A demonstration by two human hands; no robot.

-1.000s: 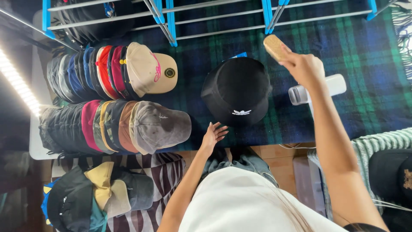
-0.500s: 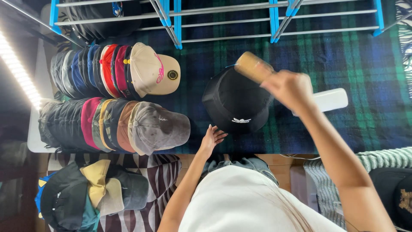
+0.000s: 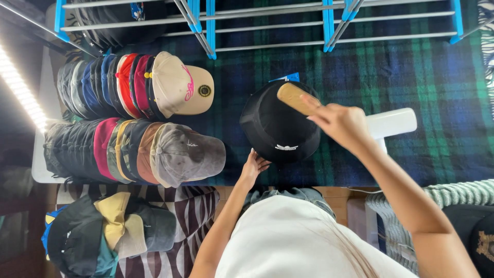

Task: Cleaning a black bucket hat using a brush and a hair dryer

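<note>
- The right hand (image 3: 342, 123) is clenched around a wooden brush (image 3: 293, 98), which sits over the crown of a black hat (image 3: 278, 123) lying on the plaid cloth (image 3: 411, 67) that covers the counter.
- The left hand (image 3: 253, 167) lies open, fingers spread, its tips touching the hat's near brim; it grips nothing.
- The brush's long axis runs on a diagonal: the free end points up and to the left, toward the blue-and-grey rack (image 3: 267, 20), while the other end is buried in the right hand. Whether the bristles touch the fabric I cannot tell.
- The hat lies crown up, roughly round, with its small white emblem on the side facing the person.
- What could go wrong, as I judge it: the left fingertips only rest on the brim, so a firm stroke could drag the hat across the cloth or rumple it.
- A wide sweep to the right could knock the white cylinder (image 3: 393, 122) lying just beside the right hand.
- A push to the left could shove the hat toward the two rows of caps (image 3: 154, 118) and tip the nearest grey one.
</note>
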